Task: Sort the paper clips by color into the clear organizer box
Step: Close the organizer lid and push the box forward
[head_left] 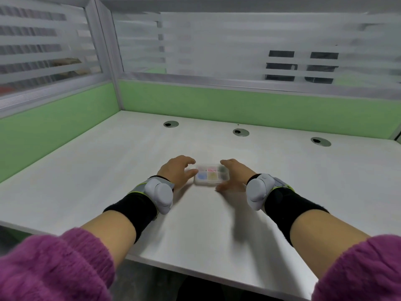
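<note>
The small clear organizer box [211,181] lies on the white desk [108,170], blurred by motion. Its compartments hold sorted paper clips: blue [202,176] at front left, yellow [212,175] at front middle, pink [210,169] at back middle and dark green [221,169] at back right. My left hand [176,170] cups the box's left end, thumb against its edge. My right hand [235,173] cups the right end, with fingers at the back corner and thumb at the front corner. No loose clips show on the desk.
Three round cable grommets [240,132] sit in a row near the desk's back. Green partition panels [238,103] with frosted striped glass above close off the back and left sides. The desk's front edge runs just under my forearms.
</note>
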`<state>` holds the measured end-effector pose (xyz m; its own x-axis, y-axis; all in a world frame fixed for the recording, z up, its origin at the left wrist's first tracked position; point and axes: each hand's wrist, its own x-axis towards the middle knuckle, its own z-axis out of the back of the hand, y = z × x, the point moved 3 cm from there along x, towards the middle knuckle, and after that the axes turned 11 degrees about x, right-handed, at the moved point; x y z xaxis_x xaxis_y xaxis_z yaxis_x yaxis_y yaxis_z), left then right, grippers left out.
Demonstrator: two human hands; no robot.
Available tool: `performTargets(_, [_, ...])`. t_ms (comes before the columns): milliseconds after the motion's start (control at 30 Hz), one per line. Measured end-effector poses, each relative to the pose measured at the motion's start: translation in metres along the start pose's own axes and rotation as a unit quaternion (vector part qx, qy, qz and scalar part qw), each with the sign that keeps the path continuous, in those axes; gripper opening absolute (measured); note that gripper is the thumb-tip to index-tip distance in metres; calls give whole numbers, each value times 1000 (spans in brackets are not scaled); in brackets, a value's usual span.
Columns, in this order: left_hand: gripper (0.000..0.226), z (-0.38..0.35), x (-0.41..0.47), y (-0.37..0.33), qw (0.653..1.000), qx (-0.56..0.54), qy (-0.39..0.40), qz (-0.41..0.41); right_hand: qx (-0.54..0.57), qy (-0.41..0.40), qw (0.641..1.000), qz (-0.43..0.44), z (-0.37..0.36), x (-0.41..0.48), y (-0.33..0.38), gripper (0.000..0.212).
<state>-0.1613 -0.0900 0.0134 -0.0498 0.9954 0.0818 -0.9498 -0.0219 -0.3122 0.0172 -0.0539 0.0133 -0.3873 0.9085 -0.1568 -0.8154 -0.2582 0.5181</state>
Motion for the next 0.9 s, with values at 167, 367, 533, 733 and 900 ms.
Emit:
performTargets(167, [39,0,13,-1,1000,-4,9,0,38,2,999,9,0,12,-5,82])
performTargets(367, [40,-2,33,-12,1000,2,15,-13,75,-13,997,19,15,20,-20,86])
performTargets(533, [39,-9,61,-36,999,-6,15,-32,84,-29,996,5,45,27,-48,80])
performTargets(733, [39,-24,106,-75,998,-14,19,-59,94,-60,993,-32,82,41,-92,78])
performTargets(900, [38,-38,154,-115,996,-29,24,-80,101,-87,989,-63,117,63,-136,83])
